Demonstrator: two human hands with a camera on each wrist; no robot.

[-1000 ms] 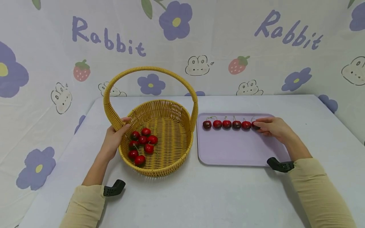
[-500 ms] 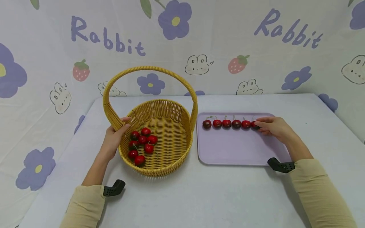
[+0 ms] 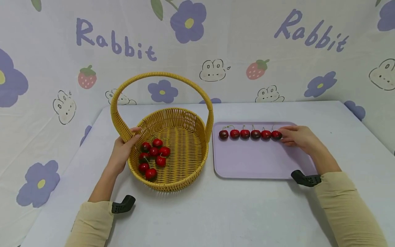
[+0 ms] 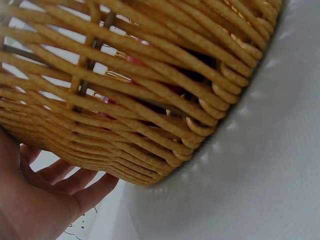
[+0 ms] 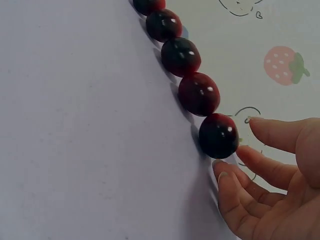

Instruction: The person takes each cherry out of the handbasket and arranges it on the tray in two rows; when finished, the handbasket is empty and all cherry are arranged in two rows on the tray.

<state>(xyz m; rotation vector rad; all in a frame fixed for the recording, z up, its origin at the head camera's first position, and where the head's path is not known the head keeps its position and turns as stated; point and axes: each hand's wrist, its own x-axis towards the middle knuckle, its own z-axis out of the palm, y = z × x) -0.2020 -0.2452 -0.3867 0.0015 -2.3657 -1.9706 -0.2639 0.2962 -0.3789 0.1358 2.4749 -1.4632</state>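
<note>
The left hand (image 3: 121,152) is clamped on the yellow wicker basket (image 3: 185,151), which is held at the left of its rim, beside the foot of the arched handle (image 3: 162,74); the thumb is laid over the rim, and in the left wrist view the other fingers are seen spread against the woven outside. The right hand (image 3: 302,138) is held at the right end of a row of cherries, its thumb and fingers parted and loosely bent around the endmost cherry (image 3: 276,134). In the right wrist view the thumb is seen apart from that cherry; whether it is touched by the nearest fingertip cannot be told.

Six cherries are lined up along the far side of the lilac tray (image 3: 259,159), with their stems pointed mostly away from the person. Eight more red cherries (image 3: 151,174) are gathered in the left part of the basket. Basket and tray are set side by side on a white-covered table (image 3: 200,212), backed by a cloth (image 3: 234,37) that is printed with rabbits, strawberries, purple flowers and lettering. A black device (image 3: 123,204) is worn at each beige cuff (image 3: 97,212).
</note>
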